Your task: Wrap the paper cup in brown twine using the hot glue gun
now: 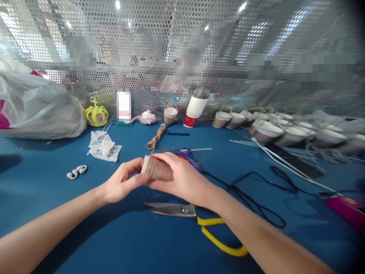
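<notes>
A small paper cup wrapped in brown twine point(160, 170) lies sideways between my hands, its white rim facing left. My left hand point(122, 180) has its fingers and thumb closed on the rim end. Around the wrapped end, my right hand point(182, 177) is curled with the thumb below and the fingers on top. A strand runs from the cup up to a twine bundle point(156, 137) on the table. Just beyond my right hand is a blue glue gun point(189, 156), partly hidden by it. Scissors with yellow handles point(173, 210) lie below my hands, partly under my right forearm.
Many twine-wrapped cups point(266, 131) line the back right. Stacked white cups point(196, 106) and one wrapped cup point(170, 115) stand near the mesh panel point(159, 45). A phone point(295, 161), black cable point(251, 199), crumpled white plastic point(105, 146), earbuds point(76, 172) and plastic bag point(42, 102) surround the workspace.
</notes>
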The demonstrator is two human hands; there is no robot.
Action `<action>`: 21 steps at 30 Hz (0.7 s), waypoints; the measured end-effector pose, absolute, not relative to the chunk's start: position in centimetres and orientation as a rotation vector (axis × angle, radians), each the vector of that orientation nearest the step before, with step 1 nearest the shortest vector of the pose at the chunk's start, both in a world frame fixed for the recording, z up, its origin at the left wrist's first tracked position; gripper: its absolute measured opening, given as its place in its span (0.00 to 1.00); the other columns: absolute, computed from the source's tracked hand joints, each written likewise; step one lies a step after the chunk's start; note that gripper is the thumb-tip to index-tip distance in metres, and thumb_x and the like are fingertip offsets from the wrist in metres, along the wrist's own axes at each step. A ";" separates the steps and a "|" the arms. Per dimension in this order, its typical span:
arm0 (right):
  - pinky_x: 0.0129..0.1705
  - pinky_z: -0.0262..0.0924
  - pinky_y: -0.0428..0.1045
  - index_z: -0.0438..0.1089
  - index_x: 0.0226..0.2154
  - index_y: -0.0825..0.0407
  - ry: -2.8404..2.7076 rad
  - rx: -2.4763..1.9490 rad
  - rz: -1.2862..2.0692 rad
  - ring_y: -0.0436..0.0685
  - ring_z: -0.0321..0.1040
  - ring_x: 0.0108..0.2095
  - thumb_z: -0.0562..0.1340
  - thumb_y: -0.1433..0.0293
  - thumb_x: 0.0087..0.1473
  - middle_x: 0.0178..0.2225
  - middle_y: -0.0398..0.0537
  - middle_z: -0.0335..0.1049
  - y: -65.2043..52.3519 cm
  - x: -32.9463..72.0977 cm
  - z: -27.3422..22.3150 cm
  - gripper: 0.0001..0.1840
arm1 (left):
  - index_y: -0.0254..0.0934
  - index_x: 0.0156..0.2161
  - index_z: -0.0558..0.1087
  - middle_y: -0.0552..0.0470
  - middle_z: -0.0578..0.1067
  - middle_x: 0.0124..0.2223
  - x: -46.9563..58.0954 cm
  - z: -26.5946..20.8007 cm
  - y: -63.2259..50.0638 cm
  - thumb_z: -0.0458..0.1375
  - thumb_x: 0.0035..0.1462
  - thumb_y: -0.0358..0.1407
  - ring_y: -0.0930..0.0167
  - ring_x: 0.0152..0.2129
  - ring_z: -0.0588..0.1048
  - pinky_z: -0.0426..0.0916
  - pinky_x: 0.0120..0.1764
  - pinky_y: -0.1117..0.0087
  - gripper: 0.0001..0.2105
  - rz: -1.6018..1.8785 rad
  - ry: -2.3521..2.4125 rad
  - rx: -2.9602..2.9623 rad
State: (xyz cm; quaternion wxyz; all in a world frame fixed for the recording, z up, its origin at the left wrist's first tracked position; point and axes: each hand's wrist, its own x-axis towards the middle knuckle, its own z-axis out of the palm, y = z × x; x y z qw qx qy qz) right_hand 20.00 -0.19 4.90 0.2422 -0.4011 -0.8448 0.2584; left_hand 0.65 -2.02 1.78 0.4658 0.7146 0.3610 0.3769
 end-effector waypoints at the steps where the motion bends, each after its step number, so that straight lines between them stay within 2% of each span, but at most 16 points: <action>1: 0.49 0.57 0.57 0.62 0.50 0.54 -2.315 -1.078 0.611 0.62 0.62 0.48 0.66 0.58 0.41 0.49 0.56 0.64 -0.4 19.9 4.4 0.34 | 0.32 0.35 0.66 0.51 0.68 0.31 0.8 1.7 -2.0 0.53 0.53 0.41 0.72 0.28 0.64 0.63 0.33 0.72 0.12 0.921 0.873 1.734; 3: 0.51 0.57 0.57 0.60 0.51 0.54 -2.324 -1.032 0.483 0.62 0.61 0.49 0.65 0.59 0.43 0.48 0.57 0.64 -0.7 19.8 3.5 0.33 | 0.32 0.42 0.66 0.48 0.71 0.37 1.2 1.5 -2.1 0.56 0.52 0.40 0.69 0.33 0.67 0.64 0.38 0.69 0.16 0.910 0.873 1.722; 5: 0.51 0.57 0.58 0.60 0.51 0.54 -2.327 -1.010 0.401 0.62 0.61 0.49 0.65 0.60 0.45 0.48 0.57 0.63 -0.9 19.7 2.6 0.32 | 0.31 0.45 0.67 0.47 0.72 0.40 1.4 1.1 -2.0 0.57 0.51 0.40 0.67 0.35 0.68 0.64 0.41 0.67 0.18 0.906 0.904 1.719; 10: 0.51 0.55 0.61 0.60 0.51 0.52 -2.326 -1.031 0.390 0.64 0.59 0.50 0.67 0.60 0.41 0.48 0.57 0.63 -0.8 19.7 2.0 0.35 | 0.30 0.41 0.69 0.49 0.72 0.35 1.6 0.4 -1.8 0.55 0.52 0.39 0.68 0.32 0.68 0.65 0.38 0.67 0.15 0.913 0.981 1.671; 13: 0.52 0.54 0.62 0.59 0.52 0.52 -2.279 -1.045 0.687 0.65 0.59 0.52 0.66 0.56 0.41 0.51 0.58 0.62 -0.5 20.0 2.4 0.37 | 0.30 0.37 0.69 0.51 0.71 0.32 1.6 0.7 -1.8 0.54 0.52 0.38 0.71 0.29 0.67 0.64 0.35 0.71 0.12 0.861 0.995 1.695; 17: 0.54 0.53 0.58 0.56 0.54 0.52 -1.987 -0.930 1.304 0.59 0.58 0.54 0.56 0.52 0.52 0.55 0.57 0.60 0.3 20.4 2.7 0.32 | 0.30 0.37 0.68 0.53 0.69 0.30 1.5 1.1 -2.0 0.54 0.52 0.38 0.73 0.27 0.65 0.63 0.32 0.73 0.12 0.765 0.913 1.713; 21: 0.54 0.52 0.55 0.64 0.49 0.51 -1.716 -0.815 1.524 0.55 0.59 0.53 0.52 0.53 0.56 0.53 0.53 0.63 0.9 20.3 2.6 0.24 | 0.29 0.36 0.68 0.53 0.68 0.30 1.6 1.3 -2.3 0.54 0.52 0.38 0.74 0.26 0.64 0.63 0.31 0.73 0.11 0.683 0.894 1.712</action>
